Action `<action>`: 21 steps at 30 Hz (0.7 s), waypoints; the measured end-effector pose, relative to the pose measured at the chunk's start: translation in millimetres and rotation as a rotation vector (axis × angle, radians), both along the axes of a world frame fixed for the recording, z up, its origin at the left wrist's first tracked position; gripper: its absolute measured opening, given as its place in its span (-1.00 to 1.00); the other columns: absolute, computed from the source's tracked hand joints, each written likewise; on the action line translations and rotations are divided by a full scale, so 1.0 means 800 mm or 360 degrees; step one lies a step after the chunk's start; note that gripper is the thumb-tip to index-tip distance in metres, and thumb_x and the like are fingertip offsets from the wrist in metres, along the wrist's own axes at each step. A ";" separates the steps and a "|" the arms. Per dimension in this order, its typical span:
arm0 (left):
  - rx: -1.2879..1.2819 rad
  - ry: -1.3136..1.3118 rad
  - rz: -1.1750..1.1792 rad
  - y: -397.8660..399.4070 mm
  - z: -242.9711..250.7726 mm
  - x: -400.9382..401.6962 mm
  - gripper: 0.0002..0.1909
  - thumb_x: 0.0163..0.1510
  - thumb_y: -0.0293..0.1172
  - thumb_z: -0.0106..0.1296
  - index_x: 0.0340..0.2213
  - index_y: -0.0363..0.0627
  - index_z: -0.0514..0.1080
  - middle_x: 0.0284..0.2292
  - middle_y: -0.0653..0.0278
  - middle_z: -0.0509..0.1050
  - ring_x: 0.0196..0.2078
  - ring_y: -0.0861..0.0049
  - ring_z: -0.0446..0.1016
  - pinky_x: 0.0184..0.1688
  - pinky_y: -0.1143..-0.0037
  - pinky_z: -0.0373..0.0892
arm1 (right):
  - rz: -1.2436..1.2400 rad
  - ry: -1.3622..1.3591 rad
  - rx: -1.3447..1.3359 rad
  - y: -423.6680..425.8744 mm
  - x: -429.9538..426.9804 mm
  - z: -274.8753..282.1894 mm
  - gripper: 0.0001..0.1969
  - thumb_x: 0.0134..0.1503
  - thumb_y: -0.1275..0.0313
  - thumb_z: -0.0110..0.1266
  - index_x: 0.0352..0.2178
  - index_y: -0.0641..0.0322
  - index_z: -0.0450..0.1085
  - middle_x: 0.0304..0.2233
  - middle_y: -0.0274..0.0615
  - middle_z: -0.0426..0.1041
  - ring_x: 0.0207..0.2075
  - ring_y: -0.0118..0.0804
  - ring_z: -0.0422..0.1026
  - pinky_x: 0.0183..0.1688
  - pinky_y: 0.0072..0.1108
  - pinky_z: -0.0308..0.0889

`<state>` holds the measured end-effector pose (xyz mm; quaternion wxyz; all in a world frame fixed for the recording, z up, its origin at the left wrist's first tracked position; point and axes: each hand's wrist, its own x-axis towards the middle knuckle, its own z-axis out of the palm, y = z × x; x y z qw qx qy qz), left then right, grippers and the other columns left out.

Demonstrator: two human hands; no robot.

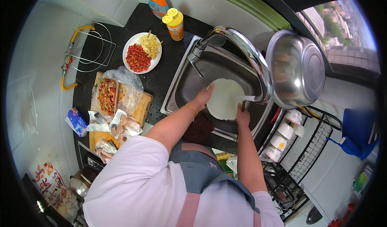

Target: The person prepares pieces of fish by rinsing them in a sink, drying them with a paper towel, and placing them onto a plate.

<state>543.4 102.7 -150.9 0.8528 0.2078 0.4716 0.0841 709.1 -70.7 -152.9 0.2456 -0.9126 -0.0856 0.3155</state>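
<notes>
A white plate with a wavy rim (225, 98) is over the stainless steel sink (189, 72), under water from the curved chrome faucet (257, 57). My left hand (204, 97) grips the plate's left edge, thumb on top. Near its right edge, my right hand (242, 115) is closed around a thin dark brown handle (243, 105); the far end of that item cannot be made out. Whether my right hand also touches the plate cannot be told.
Left of the sink are a plate of chopped red chillies and ginger (139, 59) and a wooden cutting board (145, 107) with a bagged container and meat on paper. Yellow-capped bottle (175, 26) stands behind. At right are a metal basin (296, 69) and a black dish rack (317, 148) with bowls.
</notes>
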 end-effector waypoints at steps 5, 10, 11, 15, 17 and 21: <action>0.0293 0.0087 0.0236 -0.015 -0.049 -0.001 -0.42 0.27 -0.04 -0.13 0.08 -0.32 0.27 -0.03 0.07 0.44 -0.01 0.38 0.42 0.04 0.42 0.33 | 0.0840 -0.0748 -0.0549 0.075 -0.019 0.048 -0.55 0.19 0.08 -0.02 -0.23 0.33 0.47 -0.15 0.11 0.49 -0.14 0.06 0.47 -0.10 -0.20 0.37; 0.0510 0.0240 -0.0032 -0.011 -0.010 -0.004 -0.48 0.25 -0.11 -0.07 0.02 -0.36 0.32 -0.10 0.05 0.48 -0.08 0.36 0.47 -0.03 0.41 0.38 | 0.0871 -0.0679 0.0075 0.101 -0.006 0.026 -0.45 0.12 0.30 0.05 0.11 0.29 0.17 0.05 0.05 0.24 0.02 0.09 0.30 -0.04 -0.21 0.35; 0.0511 0.0212 -0.0015 -0.011 -0.008 -0.003 -0.51 0.25 -0.12 -0.06 0.01 -0.33 0.34 -0.13 0.08 0.49 -0.14 0.38 0.49 -0.08 0.40 0.41 | 0.0756 -0.0602 0.0245 0.101 -0.007 0.018 -0.44 0.12 0.34 0.03 0.14 0.29 0.14 0.08 0.05 0.23 0.02 0.08 0.30 -0.03 -0.21 0.34; 0.0127 0.0078 0.0138 -0.015 0.010 0.016 -0.50 0.25 -0.10 -0.05 -0.02 -0.33 0.36 -0.14 0.11 0.49 -0.18 0.40 0.50 -0.11 0.39 0.43 | 0.1071 -0.1023 0.0103 0.097 -0.010 -0.008 -0.43 0.12 0.48 -0.09 0.20 0.19 0.11 0.21 0.05 0.13 0.08 0.06 0.28 0.04 -0.24 0.31; 0.0060 0.0025 0.0221 -0.019 0.010 0.024 -0.48 0.24 -0.07 -0.05 -0.01 -0.34 0.35 -0.12 0.10 0.49 -0.15 0.40 0.49 -0.11 0.39 0.43 | 0.1312 -0.1079 0.0232 0.102 -0.035 0.022 -0.45 0.09 0.50 -0.10 0.17 0.08 0.19 0.20 0.09 0.15 0.10 0.08 0.28 0.07 -0.25 0.30; 0.0277 0.0109 0.0222 -0.028 -0.005 0.037 -0.33 0.22 0.07 -0.08 0.02 -0.41 0.32 -0.07 0.04 0.46 -0.08 0.35 0.46 -0.05 0.37 0.40 | 0.1602 -0.0769 -0.0080 0.077 -0.053 0.062 -0.62 0.11 0.44 -0.04 0.00 0.11 0.34 0.13 0.00 0.25 0.13 0.02 0.26 0.01 -0.26 0.34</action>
